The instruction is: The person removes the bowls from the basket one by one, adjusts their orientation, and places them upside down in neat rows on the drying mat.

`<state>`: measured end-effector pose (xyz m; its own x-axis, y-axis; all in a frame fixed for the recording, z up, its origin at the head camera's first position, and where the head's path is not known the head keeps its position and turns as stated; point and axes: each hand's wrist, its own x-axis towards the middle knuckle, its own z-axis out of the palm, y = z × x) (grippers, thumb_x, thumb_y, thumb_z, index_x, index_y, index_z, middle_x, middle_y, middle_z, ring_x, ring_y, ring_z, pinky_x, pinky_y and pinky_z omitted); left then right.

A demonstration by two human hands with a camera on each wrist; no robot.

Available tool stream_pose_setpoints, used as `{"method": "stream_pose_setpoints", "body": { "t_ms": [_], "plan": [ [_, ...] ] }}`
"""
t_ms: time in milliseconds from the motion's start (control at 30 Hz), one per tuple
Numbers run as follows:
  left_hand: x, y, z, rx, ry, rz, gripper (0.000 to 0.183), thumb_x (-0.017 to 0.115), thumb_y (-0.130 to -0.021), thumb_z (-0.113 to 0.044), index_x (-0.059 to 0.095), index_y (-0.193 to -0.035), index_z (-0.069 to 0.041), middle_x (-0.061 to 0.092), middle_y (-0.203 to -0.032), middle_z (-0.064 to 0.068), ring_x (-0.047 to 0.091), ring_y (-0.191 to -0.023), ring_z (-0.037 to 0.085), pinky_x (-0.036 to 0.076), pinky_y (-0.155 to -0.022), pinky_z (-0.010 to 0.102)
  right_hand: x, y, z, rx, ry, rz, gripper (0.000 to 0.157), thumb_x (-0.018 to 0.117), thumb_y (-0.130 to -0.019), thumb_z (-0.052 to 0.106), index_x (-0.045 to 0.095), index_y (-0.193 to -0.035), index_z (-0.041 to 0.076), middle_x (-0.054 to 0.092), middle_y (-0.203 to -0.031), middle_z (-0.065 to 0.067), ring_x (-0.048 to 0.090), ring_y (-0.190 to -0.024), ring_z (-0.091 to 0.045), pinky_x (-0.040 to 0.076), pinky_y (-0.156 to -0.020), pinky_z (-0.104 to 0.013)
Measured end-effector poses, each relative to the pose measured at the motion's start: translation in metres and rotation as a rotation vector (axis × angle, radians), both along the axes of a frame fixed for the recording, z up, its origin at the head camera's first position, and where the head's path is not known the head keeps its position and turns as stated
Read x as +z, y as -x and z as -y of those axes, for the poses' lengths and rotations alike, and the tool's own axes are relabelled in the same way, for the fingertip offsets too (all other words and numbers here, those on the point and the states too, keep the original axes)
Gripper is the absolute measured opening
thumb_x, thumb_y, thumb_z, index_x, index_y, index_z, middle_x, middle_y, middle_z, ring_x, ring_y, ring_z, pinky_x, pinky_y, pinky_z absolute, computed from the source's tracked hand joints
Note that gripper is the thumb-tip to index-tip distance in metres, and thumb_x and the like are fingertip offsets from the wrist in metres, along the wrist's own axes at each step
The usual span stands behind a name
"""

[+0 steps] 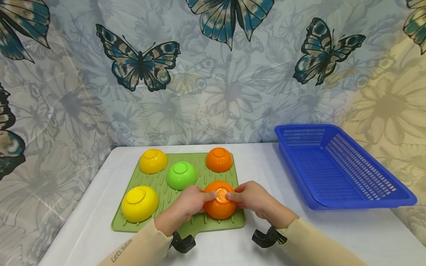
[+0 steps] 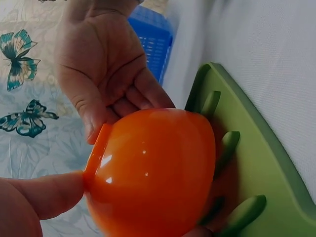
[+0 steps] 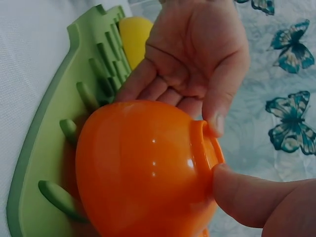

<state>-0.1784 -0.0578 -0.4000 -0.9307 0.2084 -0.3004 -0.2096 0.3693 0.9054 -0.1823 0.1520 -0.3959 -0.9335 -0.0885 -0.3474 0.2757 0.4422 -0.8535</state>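
An upside-down orange bowl (image 1: 220,211) is at the near right corner of a green drying mat (image 1: 159,199). My left hand (image 1: 192,201) grips it from the left and my right hand (image 1: 254,199) from the right. Both thumbs rest on the foot ring on top, while the other fingers reach down the sides toward the rim. In the left wrist view the same bowl (image 2: 158,168) is beside the mat's upright ridges. The right wrist view shows the bowl (image 3: 138,163) between both hands; the fingertips under the rim are hidden.
Also upside down on the mat are a smaller orange bowl (image 1: 219,160), a green bowl (image 1: 181,177) and two yellow bowls, one at the back (image 1: 153,162) and one in front (image 1: 141,207). A blue plastic basket (image 1: 299,181) stands at the right, by the butterfly-printed cloth (image 1: 233,92).
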Motion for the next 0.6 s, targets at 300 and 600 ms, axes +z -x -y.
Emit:
{"method": "stream_pose_setpoints", "body": {
  "t_ms": [300,600],
  "plan": [
    [-0.001,0.0,-0.001,0.003,0.037,-0.021,0.032,0.076,-0.09,-0.024,0.059,-0.071,-0.005,0.043,-0.065,0.001,0.051,-0.062,0.018,0.056,-0.068,0.037,0.001,-0.001,0.0,0.023,-0.068,-0.017,0.035,0.08,-0.087,0.023,0.072,-0.105,-0.006,0.067,-0.095,-0.007,0.064,-0.082,-0.021,0.058,-0.079,-0.038],
    [0.001,0.01,0.007,-0.025,0.151,-0.01,0.038,0.079,-0.087,-0.03,0.058,-0.067,-0.005,0.045,-0.063,0.001,0.051,-0.064,0.02,0.044,-0.06,0.03,0.0,0.0,-0.001,0.058,-0.182,-0.085,0.029,0.081,-0.085,0.029,0.077,-0.096,0.002,0.065,-0.084,-0.004,0.058,-0.079,-0.021,0.052,-0.071,-0.035]
  ]
}}
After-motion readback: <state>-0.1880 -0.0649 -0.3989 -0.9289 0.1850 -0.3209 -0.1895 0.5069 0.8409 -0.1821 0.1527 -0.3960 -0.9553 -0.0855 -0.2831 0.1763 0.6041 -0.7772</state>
